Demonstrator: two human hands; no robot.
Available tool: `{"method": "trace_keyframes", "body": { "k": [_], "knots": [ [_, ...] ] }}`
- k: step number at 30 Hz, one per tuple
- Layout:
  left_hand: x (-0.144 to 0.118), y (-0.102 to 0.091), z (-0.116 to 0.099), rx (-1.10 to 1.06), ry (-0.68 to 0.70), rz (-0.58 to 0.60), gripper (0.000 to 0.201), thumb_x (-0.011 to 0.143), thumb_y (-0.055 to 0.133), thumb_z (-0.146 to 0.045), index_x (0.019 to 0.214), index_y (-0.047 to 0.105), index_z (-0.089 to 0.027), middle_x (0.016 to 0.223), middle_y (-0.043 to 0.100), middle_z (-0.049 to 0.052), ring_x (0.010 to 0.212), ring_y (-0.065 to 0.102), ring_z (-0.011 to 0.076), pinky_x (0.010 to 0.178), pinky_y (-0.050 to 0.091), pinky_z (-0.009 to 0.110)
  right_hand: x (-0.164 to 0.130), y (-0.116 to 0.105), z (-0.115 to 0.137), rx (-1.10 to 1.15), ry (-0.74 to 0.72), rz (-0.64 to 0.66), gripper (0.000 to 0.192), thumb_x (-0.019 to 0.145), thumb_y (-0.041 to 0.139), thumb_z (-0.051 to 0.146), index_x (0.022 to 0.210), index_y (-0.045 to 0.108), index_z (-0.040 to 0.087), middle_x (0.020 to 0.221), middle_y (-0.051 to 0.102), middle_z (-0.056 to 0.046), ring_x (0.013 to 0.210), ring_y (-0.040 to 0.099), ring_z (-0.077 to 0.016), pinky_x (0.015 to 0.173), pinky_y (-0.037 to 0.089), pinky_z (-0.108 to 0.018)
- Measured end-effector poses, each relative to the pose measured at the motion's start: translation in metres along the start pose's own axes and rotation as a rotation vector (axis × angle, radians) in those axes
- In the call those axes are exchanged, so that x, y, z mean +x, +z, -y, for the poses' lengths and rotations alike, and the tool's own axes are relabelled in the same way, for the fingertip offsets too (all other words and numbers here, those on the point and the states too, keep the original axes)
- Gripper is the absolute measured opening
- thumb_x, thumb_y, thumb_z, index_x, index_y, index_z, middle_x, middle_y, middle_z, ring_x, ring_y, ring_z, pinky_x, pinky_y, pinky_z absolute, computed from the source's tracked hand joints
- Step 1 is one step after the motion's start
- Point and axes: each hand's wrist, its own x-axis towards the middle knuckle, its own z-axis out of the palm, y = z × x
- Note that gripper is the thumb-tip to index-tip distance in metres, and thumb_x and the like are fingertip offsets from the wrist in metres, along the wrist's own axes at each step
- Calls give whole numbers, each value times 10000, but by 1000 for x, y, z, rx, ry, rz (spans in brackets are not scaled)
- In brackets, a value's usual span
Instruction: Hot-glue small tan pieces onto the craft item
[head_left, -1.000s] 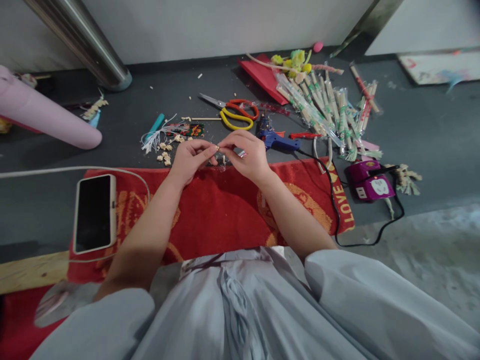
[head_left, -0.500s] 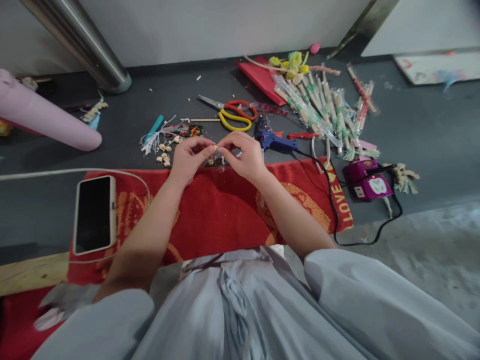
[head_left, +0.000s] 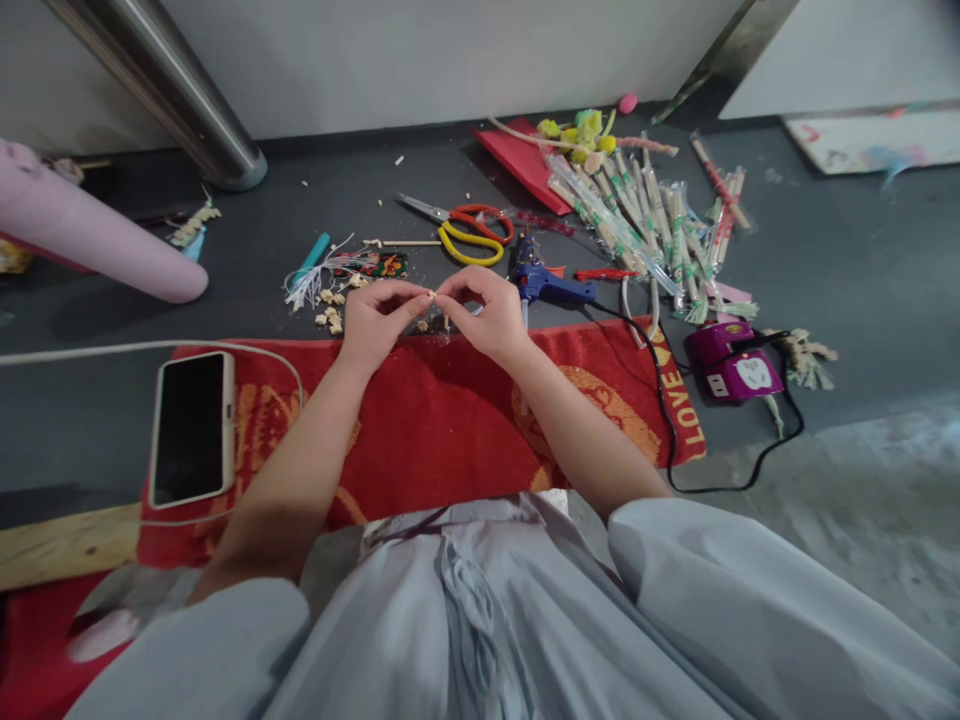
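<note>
Red cloth mat (head_left: 435,420) — glossy phone (head_left: 191,425)

Phone (head_left: 191,427) on mat (head_left: 427,420) at left; scissors (head_left: 465,228) and glue gun (head_left: 544,282) behind mat.

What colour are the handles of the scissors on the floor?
The scissors have one yellow handle and one red-orange handle, seen in the head view.

Single head-worn view, looking forward and down, close over the lap, red mat (head_left: 435,420) and dark floor (head_left: 862,270) beyond
</note>
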Motion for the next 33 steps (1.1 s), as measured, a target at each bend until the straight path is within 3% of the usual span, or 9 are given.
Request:
{"method": "trace_keyframes", "body": {
  "k": [9,33],
  "knots": [
    [-2,0,-4,126,78,-32,250,707,757,-452,717,740,-203,709,738,15,666,663,127,647,513,255,0,0,2,7,30,-13,151,845,623,299,758,629,176,710,627,4,662,549,-94,628,451,-243],
    [-3,4,-1,79,-24,-9,285,701,744,-474,714,713,-192,670,709,3,559,623,105,566,499,240,0,0,-1,25,48,8,187,844,629,331,747,646,172,714,641,-4,670,559,-100,632,461,-250]
  ]
}}
